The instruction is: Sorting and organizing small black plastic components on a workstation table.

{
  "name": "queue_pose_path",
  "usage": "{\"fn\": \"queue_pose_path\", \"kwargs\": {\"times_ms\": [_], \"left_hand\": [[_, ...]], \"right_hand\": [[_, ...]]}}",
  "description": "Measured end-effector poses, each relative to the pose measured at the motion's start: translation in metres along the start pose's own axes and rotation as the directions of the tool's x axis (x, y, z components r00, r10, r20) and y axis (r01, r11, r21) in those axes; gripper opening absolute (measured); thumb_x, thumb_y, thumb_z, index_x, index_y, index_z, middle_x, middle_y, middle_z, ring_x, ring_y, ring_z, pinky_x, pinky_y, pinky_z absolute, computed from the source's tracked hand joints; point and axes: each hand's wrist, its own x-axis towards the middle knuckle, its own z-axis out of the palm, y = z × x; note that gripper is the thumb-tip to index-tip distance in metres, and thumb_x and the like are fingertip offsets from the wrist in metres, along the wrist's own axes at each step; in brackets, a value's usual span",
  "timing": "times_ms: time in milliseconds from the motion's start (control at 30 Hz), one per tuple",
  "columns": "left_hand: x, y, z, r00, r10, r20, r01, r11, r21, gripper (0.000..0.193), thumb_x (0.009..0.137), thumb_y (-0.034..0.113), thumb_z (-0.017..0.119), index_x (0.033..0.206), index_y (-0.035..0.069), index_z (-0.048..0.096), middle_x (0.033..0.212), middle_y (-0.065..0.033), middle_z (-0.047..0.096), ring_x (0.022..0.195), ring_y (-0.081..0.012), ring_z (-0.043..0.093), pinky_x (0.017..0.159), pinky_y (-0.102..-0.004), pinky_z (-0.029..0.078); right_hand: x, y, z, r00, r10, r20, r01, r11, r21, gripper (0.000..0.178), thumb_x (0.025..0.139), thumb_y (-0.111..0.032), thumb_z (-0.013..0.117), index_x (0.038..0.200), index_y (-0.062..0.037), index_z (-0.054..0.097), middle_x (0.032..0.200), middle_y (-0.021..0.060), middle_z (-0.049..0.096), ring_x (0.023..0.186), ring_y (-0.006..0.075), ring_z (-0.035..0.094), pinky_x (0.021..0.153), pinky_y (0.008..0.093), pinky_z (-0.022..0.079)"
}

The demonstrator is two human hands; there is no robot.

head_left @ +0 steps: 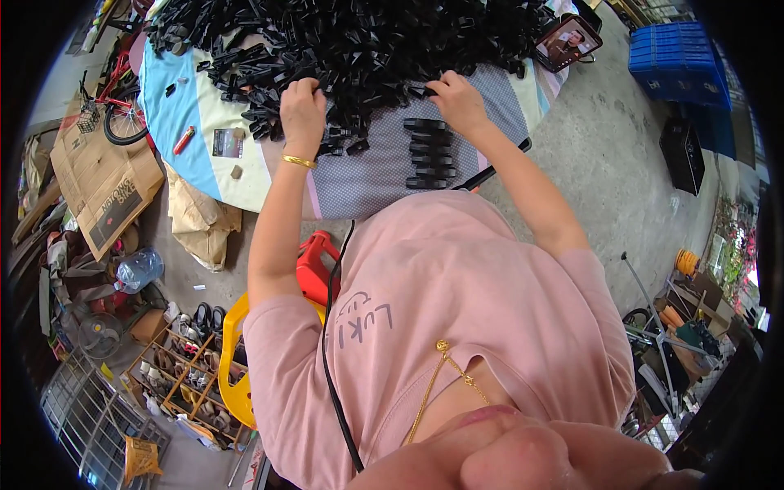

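Head camera view, looking down: the left hand (pixel 302 110) has its fingers bent down at the near edge of a large heap of black plastic pieces (pixel 367 49); I cannot tell whether it grips one. The right hand (pixel 459 102) is well apart from it, thumb and forefinger drawn close at a small dark piece on the heap's near edge; whether they pinch it is unclear. A gold bracelet (pixel 300 162) circles the left wrist.

Between the forearms, nearer the body, matching black pieces form a neat column (pixel 429 153) on the patterned cloth (pixel 343 184) covering the table. A dark bar (pixel 480 177) lies beside the column, toward the right forearm. Left of the left hand are a card (pixel 228 143) and a red lighter (pixel 184 140). A phone (pixel 569 42) with a lit screen stands against the heap's right side, taking up that edge. A black cord (pixel 331 359) hangs down across the pink shirt (pixel 457 269).

Beyond the table on the right are a blue crate (pixel 678 65), its contents hidden, and a black box (pixel 682 155). On the left, flattened cardboard (pixel 106 180) leans near a red bicycle (pixel 125 118); below are a clear plastic bottle (pixel 140 270) on its side and a wooden rack (pixel 170 396) whose compartments hold shoes.
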Motion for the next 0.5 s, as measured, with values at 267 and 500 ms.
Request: {"fn": "queue_pose_path", "kwargs": {"times_ms": [267, 500], "left_hand": [[-0.010, 0.099, 0.055, 0.907, 0.174, 0.384, 0.070, 0.836, -0.544, 0.015, 0.080, 0.004, 0.062, 0.094, 0.002, 0.066, 0.088, -0.0153, 0.062, 0.082, -0.0322, 0.062, 0.073, -0.0368, 0.050], [-0.018, 0.110, 0.069, 0.840, 0.256, 0.478, -0.007, 0.886, -0.463, 0.012, 0.082, 0.008, 0.060, 0.089, 0.004, 0.068, 0.085, -0.0133, 0.062, 0.084, -0.0340, 0.061, 0.075, -0.0401, 0.050]], "right_hand": [[-0.025, 0.022, -0.011, 0.986, -0.084, -0.146, 0.076, 0.996, -0.055, 0.019, 0.074, -0.011, 0.070, 0.090, -0.0054, 0.062, 0.098, 0.0079, 0.058, 0.094, 0.0278, 0.058, 0.074, 0.0380, 0.051], [-0.042, 0.016, -0.021, 0.965, 0.252, 0.069, -0.255, 0.966, 0.031, 0.030, 0.074, -0.029, 0.074, 0.085, -0.0071, 0.057, 0.086, 0.0094, 0.063, 0.080, 0.0309, 0.063, 0.066, 0.0399, 0.050]]}}
